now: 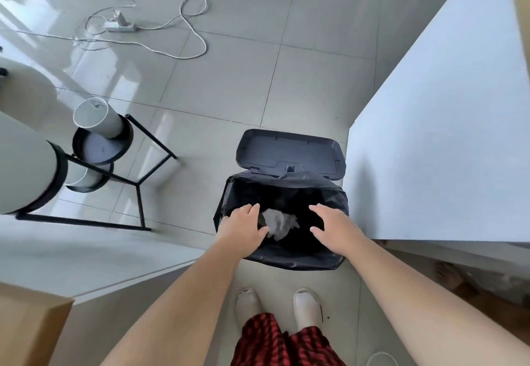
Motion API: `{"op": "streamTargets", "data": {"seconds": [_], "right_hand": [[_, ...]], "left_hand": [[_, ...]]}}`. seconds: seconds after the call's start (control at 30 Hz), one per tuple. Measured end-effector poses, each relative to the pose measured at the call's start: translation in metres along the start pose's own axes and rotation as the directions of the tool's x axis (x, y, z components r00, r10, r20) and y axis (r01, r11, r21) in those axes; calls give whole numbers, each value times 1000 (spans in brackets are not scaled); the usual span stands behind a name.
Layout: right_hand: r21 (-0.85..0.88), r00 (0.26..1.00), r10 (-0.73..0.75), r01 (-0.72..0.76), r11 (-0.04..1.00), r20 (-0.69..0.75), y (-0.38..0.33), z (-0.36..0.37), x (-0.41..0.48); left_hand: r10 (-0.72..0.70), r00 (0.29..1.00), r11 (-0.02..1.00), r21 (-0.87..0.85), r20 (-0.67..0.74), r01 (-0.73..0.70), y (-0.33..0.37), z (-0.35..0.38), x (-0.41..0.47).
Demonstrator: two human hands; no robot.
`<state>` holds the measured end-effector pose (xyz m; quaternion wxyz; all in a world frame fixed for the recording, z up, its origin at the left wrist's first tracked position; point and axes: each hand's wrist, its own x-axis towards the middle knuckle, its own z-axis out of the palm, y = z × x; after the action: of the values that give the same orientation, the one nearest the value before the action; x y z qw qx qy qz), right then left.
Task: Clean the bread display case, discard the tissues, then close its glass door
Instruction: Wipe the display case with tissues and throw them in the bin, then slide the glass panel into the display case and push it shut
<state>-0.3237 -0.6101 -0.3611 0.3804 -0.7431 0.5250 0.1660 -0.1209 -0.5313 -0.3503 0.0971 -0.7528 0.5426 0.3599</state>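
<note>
A dark grey bin (pixel 282 259) lined with a black bag stands on the floor in front of my feet, its lid (pixel 289 151) flipped back. A crumpled white tissue (pixel 279 223) is inside the bin's mouth, between my hands. My left hand (pixel 243 229) hovers palm down over the bin's left rim, fingers apart, thumb right beside the tissue. My right hand (pixel 335 229) is spread palm down over the right side and holds nothing. The bread display case is out of view.
A white counter (pixel 447 136) runs along the right, close to the bin. A black metal stand with white cylinders (pixel 97 147) is at the left. A power strip and white cables (pixel 120 25) lie on the tiled floor farther off. A cardboard box (pixel 25 325) sits at the lower left.
</note>
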Motion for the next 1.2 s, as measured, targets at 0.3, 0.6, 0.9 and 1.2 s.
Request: {"op": "streamTargets", "data": {"seconds": [0.3,0.6,0.9,1.2], "right_hand": [[-170,985,-135,115,979,-111,-47,-66,-34],[-439,832,-525,409,800,-182,-193,-154,-76],[-519,525,-851,726,450,-4,-349,-110,-161],[-488,202,-958,869,80,203,-456,-18,-268]], "left_hand": [[-12,980,997,75,-199,27,6,-72,-55],[-214,801,964,13,-559,266,-29,-179,-185],[-598,485,751,-235,-638,617,-107,-166,-370],[-823,138,440,-465,-551,769,-153,-85,-542]]}}
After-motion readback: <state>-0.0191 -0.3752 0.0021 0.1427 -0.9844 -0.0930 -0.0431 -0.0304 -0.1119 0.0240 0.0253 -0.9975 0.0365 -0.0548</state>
